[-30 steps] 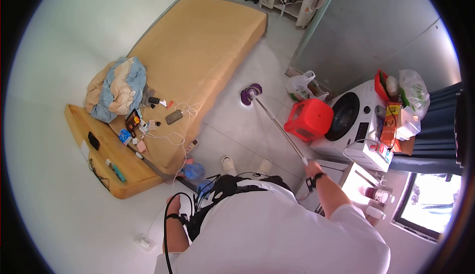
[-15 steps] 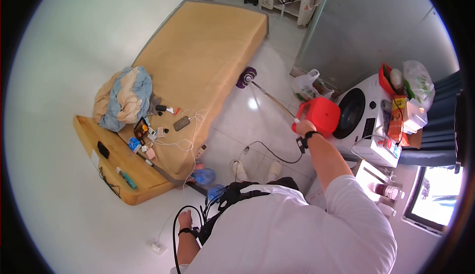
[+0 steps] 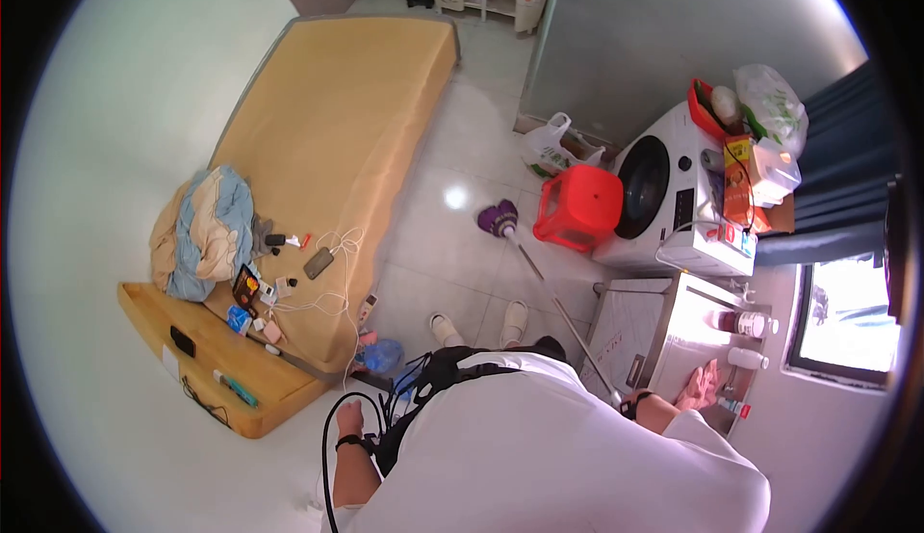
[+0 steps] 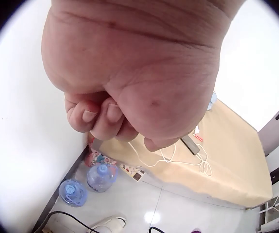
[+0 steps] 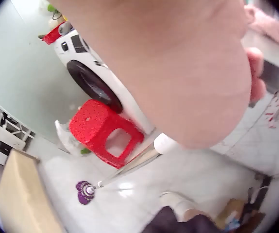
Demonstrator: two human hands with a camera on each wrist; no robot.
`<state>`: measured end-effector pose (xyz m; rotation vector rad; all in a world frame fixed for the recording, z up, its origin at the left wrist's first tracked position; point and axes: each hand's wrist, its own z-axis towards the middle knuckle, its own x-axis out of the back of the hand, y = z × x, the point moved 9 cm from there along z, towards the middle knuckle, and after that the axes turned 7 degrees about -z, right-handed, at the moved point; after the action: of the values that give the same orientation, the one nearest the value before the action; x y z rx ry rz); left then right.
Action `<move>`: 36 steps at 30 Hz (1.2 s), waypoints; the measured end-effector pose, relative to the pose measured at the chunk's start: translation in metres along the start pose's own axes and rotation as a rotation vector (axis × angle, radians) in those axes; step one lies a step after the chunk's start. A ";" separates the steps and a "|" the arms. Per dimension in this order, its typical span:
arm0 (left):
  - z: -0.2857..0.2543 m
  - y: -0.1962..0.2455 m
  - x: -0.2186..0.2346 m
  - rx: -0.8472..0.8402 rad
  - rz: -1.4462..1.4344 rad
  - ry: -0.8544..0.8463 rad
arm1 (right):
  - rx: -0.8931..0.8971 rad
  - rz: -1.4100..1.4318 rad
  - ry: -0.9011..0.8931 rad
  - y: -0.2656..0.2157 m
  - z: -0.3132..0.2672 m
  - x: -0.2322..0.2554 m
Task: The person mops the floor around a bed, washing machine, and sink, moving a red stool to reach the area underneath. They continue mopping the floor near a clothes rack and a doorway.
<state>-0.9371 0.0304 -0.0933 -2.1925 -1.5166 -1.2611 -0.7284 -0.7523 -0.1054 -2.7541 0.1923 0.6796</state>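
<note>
A mop with a purple head [image 3: 498, 218] rests on the tiled floor beside the red stool; its metal pole [image 3: 551, 292] slants back to my right side. In the right wrist view my right hand [image 5: 193, 92] grips the pole's white end [image 5: 165, 144], its curled fingers partly hidden behind the palm. The purple mop head [image 5: 85, 192] shows at lower left there. My left hand [image 3: 350, 419] hangs at my left side, away from the mop. In the left wrist view the left hand [image 4: 139, 73] has loosely curled fingers and holds nothing.
A bed [image 3: 337, 100] stands left, with cables and small items near its headboard. A red stool [image 3: 580, 208], washing machine [image 3: 685, 182], plastic bag [image 3: 551, 148] and sink counter [image 3: 685, 340] line the right. Large bottles [image 3: 382, 356] stand near my feet.
My right hand has drawn back toward my body, and the mop head has come from the bed's edge nearer the stool. The left hand still hangs at my side.
</note>
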 end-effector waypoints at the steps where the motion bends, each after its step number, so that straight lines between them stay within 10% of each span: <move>1: 0.005 0.013 0.010 -0.033 0.045 0.014 | 0.007 0.015 0.004 -0.005 0.001 -0.007; 8: 0.033 0.047 0.047 0.217 -0.444 0.130 | -0.090 0.418 0.046 -0.006 0.033 -0.021; 15: 0.048 0.039 0.048 0.180 -0.325 0.120 | -0.216 0.782 0.057 -0.017 0.049 -0.010; 17: 0.072 -0.008 0.028 0.126 -0.243 0.098 | -0.205 0.795 0.361 -0.052 0.020 0.032; 19: 0.055 -0.003 0.032 0.064 -0.304 0.173 | -0.117 0.220 0.675 -0.077 0.009 0.104; 23: 0.016 -0.003 0.033 0.192 -0.451 0.168 | -0.130 0.131 1.162 -0.149 -0.054 0.205; 29: -0.015 0.023 0.037 0.268 -0.496 0.111 | -0.172 -0.267 1.294 -0.266 -0.096 0.286; 36: -0.012 0.019 0.028 0.239 -0.440 0.177 | -0.038 -0.406 1.286 -0.275 -0.093 0.244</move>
<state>-0.9242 0.0336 -0.0593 -1.6077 -2.0212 -1.2645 -0.4188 -0.5356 -0.0723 -2.6661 -0.1282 -1.2160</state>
